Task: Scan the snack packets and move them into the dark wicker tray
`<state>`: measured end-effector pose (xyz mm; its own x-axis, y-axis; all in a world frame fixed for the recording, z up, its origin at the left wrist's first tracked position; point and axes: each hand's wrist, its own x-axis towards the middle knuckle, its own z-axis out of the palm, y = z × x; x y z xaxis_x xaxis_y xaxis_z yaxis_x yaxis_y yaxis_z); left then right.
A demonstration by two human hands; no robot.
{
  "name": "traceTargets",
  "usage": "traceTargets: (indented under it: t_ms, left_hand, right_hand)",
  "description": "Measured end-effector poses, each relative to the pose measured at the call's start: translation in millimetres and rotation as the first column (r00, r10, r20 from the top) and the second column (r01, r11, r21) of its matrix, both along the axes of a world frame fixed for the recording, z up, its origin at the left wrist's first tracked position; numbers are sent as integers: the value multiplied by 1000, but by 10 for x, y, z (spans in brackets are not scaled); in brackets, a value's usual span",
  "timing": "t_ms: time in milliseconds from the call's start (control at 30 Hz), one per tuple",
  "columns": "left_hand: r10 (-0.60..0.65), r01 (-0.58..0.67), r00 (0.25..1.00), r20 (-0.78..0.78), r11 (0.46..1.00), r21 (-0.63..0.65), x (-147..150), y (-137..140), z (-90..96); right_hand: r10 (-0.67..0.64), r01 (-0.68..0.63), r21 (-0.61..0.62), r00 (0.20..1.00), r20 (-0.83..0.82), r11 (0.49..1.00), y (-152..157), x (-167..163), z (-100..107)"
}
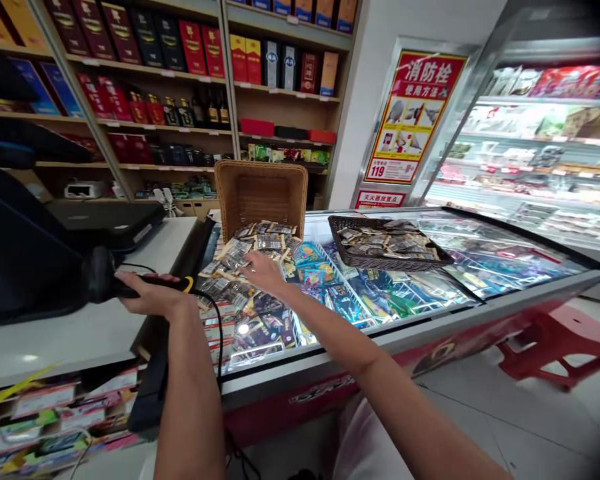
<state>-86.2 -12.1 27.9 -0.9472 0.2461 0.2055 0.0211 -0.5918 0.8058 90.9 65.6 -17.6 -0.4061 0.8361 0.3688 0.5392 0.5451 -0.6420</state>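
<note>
My left hand (155, 293) is wrapped round the handle of a black handheld barcode scanner (100, 275). Its head points left, and a black cable (219, 333) hangs from the handle's end. Over a pile of small clear-and-brown snack packets (230, 290) on the freezer's glass top, my right hand (264, 272) has its fingertips bent onto one packet (237, 255). The pile spills from a tan wicker basket (263, 193) tipped on its side, its opening toward me. A dark brown wicker tray (395, 257) to the right holds more such packets.
The chest freezer (330, 380) holds colourful packs under its glass. At left stands a white counter (80, 340) with a dark checkout machine (20, 247). Boxed bottles fill the shelves (155, 73) behind. A red stool (563, 343) and a lit display fridge (550, 147) are at right.
</note>
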Motion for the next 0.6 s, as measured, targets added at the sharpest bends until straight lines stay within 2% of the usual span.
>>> traceTargets:
  t_ms: [67, 133, 200, 267, 367, 433, 533, 600]
  left_hand:
    - [51, -59, 992, 114, 996, 62, 28, -11, 13]
    - [55, -73, 982, 178, 993, 95, 66, -11, 36]
    - [32, -51, 981, 191, 994, 95, 92, -10, 56]
    - [-3, -12, 984, 179, 996, 84, 107, -14, 68]
    - [-73, 64, 988, 133, 996, 67, 144, -11, 71]
    - [-143, 139, 985, 95, 989, 45, 206, 8, 69]
    - [-332, 332, 943, 10, 942, -42, 377, 51, 49]
    - [-492, 482, 867, -79, 868, -120, 527, 74, 11]
  right_hand:
    - [-14, 18, -24, 983, 185, 1000, -130, -392, 16]
    - [-44, 56, -35, 956, 289, 998, -221, -694, 0]
    - [-89, 105, -42, 952, 292, 994, -258, -860, -38]
    - [-110, 127, -87, 977, 181, 988, -233, -864, -70]
    - [-106, 82, -213, 989, -104, 974, -102, -560, -54]
    - [-145, 59, -288, 946, -289, 956, 11, -186, 11]
    - [-281, 105, -349, 817, -504, 931, 163, 497, 128]
    - [-360, 150, -369, 709, -606, 917, 252, 922, 156]
